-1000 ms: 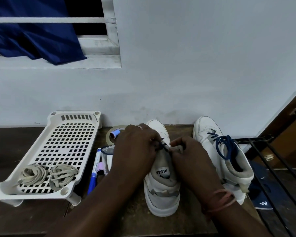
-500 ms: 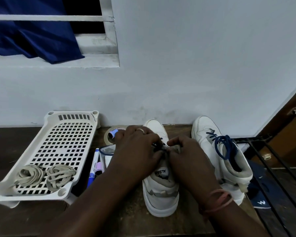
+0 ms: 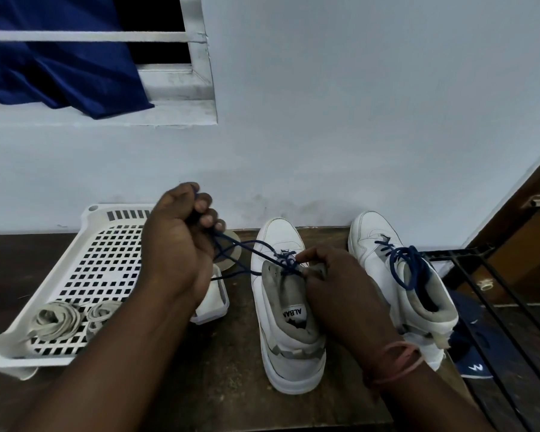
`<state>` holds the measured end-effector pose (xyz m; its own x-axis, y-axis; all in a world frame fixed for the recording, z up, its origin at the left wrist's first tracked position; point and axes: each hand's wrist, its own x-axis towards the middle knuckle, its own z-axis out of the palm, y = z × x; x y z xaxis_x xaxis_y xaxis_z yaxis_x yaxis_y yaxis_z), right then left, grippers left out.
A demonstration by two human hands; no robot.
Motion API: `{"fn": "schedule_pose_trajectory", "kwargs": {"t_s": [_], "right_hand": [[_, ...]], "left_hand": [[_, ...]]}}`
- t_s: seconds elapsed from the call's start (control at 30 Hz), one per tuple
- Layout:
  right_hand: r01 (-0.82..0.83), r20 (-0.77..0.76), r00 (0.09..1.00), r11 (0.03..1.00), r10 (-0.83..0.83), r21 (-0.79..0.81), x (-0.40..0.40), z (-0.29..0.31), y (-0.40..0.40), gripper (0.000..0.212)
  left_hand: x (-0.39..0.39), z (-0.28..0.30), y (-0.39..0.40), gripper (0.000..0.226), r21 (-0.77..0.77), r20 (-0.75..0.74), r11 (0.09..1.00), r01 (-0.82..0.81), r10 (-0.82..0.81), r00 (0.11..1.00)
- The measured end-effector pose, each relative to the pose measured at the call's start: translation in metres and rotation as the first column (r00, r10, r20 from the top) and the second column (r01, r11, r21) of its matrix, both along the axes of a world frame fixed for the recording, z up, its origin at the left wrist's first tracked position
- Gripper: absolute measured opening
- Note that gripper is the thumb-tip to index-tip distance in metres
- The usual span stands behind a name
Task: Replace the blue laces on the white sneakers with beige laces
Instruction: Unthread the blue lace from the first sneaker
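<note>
Progress: early — the thin blue lace [image 3: 231,254] is only partly out of the near white leather sneaker [image 3: 289,338] on the dark wooden worktop [image 3: 231,385].
Left: second white sneaker [image 3: 399,294] fully laced in blue; coiled flat beige laces [image 3: 56,318] untouched in the white perforated plastic tray [image 3: 85,266].
Left hand [image 3: 178,254]: grip clenched on the blue lace.
Right hand [image 3: 340,291]: fingers pinched at the eyelets — steadying the tongue.
Change: left hand has lifted away from the shoe, drawing lace out.

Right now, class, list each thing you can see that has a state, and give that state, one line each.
Left hand: raised, gripping blue lace.
Right hand: pinching the lace at near shoe.
Near shoe: partly unlaced.
Far shoe: laced blue, untied.
Beige laces: coiled in white tray.
</note>
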<state>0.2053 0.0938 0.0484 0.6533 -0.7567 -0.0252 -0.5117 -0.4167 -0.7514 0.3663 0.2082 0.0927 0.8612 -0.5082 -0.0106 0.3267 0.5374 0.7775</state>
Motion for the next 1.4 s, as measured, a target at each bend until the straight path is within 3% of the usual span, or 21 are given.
{"fn": "schedule_pose_trajectory", "kwargs": {"t_s": [0.27,0.37,0.43,0.53,0.6,0.63,0.7,0.77,0.8,0.87,0.97,1.0,1.1,1.17,1.23,1.3,1.33,1.4], "right_hand": [[-0.061,0.001,0.998,0.996,0.061,-0.059,-0.001,0.007,0.005,0.039],[-0.088,-0.033,0.996,0.991,0.085,-0.100,0.001,0.006,0.006,0.035],[-0.116,-0.081,0.991,0.983,0.105,-0.140,0.003,0.006,0.007,0.030],[-0.172,-0.163,0.977,0.964,0.140,-0.204,0.005,0.008,0.007,0.027],[-0.192,-0.187,0.971,0.950,0.148,-0.247,0.006,0.011,0.008,0.022],[-0.208,-0.205,0.966,0.940,0.155,-0.270,0.006,0.012,0.008,0.021],[-0.260,-0.244,0.951,0.918,0.190,-0.298,0.005,0.012,0.008,0.022],[-0.245,-0.215,0.959,0.916,0.182,-0.317,0.007,0.011,0.009,0.013],[-0.190,-0.151,0.978,0.925,0.147,-0.329,0.008,0.009,0.008,0.010],[0.011,0.020,1.000,0.951,-0.005,-0.309,0.009,0.002,0.004,0.024],[0.212,0.106,0.976,0.946,-0.191,-0.246,0.009,0.000,0.002,0.018],[0.194,0.102,0.980,0.944,-0.173,-0.267,0.008,0.001,0.003,0.007],[-0.025,0.036,0.998,0.931,0.041,-0.364,0.009,0.001,0.002,0.039],[-0.165,-0.104,0.986,0.887,0.133,-0.431,0.012,-0.001,0.001,0.027],[-0.189,-0.155,0.979,0.873,0.132,-0.450,0.012,-0.002,-0.001,0.002],[-0.037,0.070,0.995,0.938,0.065,-0.344,0.012,0.004,-0.002,0.020],[0.085,0.289,0.957,0.984,-0.036,-0.159,0.012,0.011,-0.003,0.022],[0.108,0.626,0.719,0.939,-0.301,0.328,0.010,0.033,-0.003,0.017]], "left_hand": [[0.040,0.004,0.023,0.023,-0.062,-0.158,0.971,-0.230,0.218,0.963],[0.038,0.003,0.023,0.024,0.157,-0.165,0.976,-0.149,0.174,0.971],[0.024,-0.003,0.015,0.019,0.369,-0.102,0.929,-0.037,0.080,0.992],[0.002,-0.015,0.001,0.014,0.742,0.198,0.666,-0.072,-0.115,0.974],[-0.014,-0.020,-0.003,0.039,0.861,0.456,0.390,-0.326,-0.308,0.835],[-0.022,-0.022,-0.005,0.047,0.832,0.543,0.366,-0.418,-0.376,0.751],[-0.034,-0.024,-0.007,0.038,0.822,0.549,0.446,-0.353,-0.460,0.698],[-0.036,-0.026,-0.007,0.018,0.867,0.433,0.457,-0.199,-0.492,0.755],[-0.032,-0.028,-0.006,0.012,0.890,0.383,0.426,-0.161,-0.508,0.771],[-0.024,-0.029,-0.001,0.012,0.916,0.332,0.377,-0.136,-0.521,0.786],[-0.020,-0.030,0.003,0.011,0.909,0.336,0.394,-0.135,-0.501,0.798],[-0.021,-0.031,0.003,0.011,0.908,0.337,0.396,-0.133,-0.505,0.794],[-0.025,-0.033,-0.001,0.022,0.904,0.350,0.400,-0.147,-0.499,0.793],[-0.025,-0.033,-0.003,0.026,0.899,0.380,0.399,-0.181,-0.503,0.776],[-0.024,-0.032,-0.002,0.025,0.900,0.383,0.395,-0.183,-0.516,0.767],[-0.023,-0.032,-0.001,0.020,0.908,0.358,0.389,-0.158,-0.522,0.774],[-0.023,-0.031,-0.001,0.018,0.911,0.348,0.386,-0.148,-0.523,0.778],[-0.022,-0.031,0.000,0.016,0.911,0.336,0.391,-0.131,-0.520,0.785]]}}
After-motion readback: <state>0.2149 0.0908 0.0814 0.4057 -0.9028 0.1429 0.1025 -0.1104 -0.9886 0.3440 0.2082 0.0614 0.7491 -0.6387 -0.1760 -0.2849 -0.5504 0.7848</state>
